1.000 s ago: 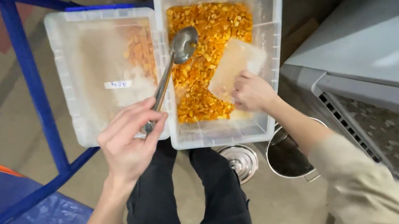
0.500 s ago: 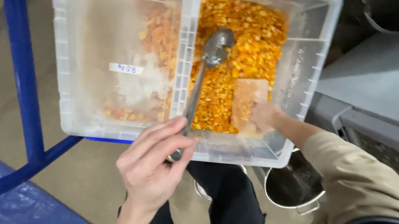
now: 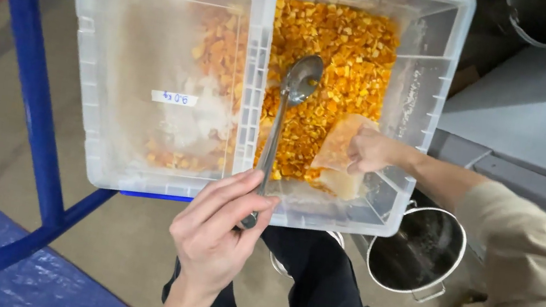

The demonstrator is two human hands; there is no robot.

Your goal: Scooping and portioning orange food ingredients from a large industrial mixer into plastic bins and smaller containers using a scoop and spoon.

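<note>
ladle and bag over the bin of orange pieces

the left hand (image 3: 221, 229) was closed around the end of a long metal ladle (image 3: 280, 127), fingers wrapped on the handle just past the near rim of the right-hand clear plastic bin (image 3: 429, 90). the ladle's bowl lay on the heap of chopped orange pieces (image 3: 335, 61) near the middle of that bin. the right hand (image 3: 372, 152) pinched the edge of a small clear bag (image 3: 338, 155), holding it inside the bin against the pile, towards the bin's near right corner. a second clear bin (image 3: 92, 74) stood touching it on the left, with a thin scatter of orange pieces and white powder. a blue metal frame (image 3: 28, 63) ran along that side, and a steel pot (image 3: 416, 249) sat on the floor below the right arm.
</note>
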